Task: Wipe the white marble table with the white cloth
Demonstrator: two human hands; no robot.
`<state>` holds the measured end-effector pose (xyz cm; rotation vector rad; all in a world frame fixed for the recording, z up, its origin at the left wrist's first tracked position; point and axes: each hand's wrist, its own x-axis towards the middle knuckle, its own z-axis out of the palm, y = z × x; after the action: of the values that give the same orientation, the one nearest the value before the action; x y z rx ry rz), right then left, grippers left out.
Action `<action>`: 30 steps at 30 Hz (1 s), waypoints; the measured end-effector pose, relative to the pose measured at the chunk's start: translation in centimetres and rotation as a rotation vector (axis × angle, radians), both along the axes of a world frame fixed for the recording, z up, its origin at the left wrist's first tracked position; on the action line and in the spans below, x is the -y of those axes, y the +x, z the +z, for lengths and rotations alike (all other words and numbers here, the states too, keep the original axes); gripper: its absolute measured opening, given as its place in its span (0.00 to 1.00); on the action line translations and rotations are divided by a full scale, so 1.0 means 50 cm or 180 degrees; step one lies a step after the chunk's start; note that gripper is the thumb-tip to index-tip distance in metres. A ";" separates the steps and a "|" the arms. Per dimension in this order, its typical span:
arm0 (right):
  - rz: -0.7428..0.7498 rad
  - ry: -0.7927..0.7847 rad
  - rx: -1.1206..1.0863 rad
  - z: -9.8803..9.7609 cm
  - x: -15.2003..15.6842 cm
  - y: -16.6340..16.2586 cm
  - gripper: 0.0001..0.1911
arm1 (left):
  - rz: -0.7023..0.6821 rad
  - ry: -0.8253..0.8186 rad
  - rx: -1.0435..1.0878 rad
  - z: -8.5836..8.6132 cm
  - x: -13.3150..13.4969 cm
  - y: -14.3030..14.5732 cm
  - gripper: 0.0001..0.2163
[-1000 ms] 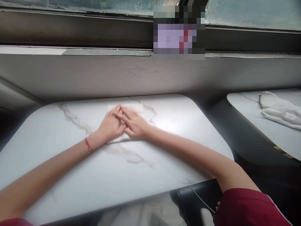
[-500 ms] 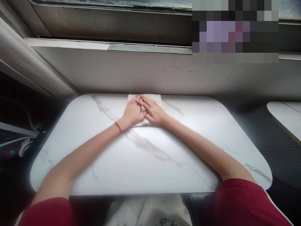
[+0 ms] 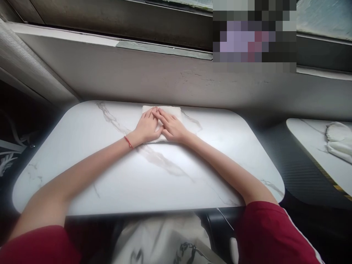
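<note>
Left hand (image 3: 148,127) and right hand (image 3: 173,128) rest on white cloth (image 3: 175,110) (lower print (image 3: 189,245) illegible).

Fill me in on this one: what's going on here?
A person in red sleeves has both hands laid flat on a white cloth on a marbled white table. The left hand, with a red string bracelet at its wrist, and the right hand meet at the fingertips. The cloth lies near the table's far edge, by the wall. Off to the right, a white bundle sits on another table.
</note>
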<state>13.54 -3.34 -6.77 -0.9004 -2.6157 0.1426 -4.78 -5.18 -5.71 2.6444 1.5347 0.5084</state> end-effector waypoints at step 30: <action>-0.0438 -0.0084 -0.0006 0.007 0.231 0.232 0.40 | -0.0724 -0.0210 -0.0330 0.011 0.156 0.222 0.37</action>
<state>25.15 -14.87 -6.40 -1.0849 -2.5454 0.1417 6.30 -13.00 -5.16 2.7843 1.2263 0.3056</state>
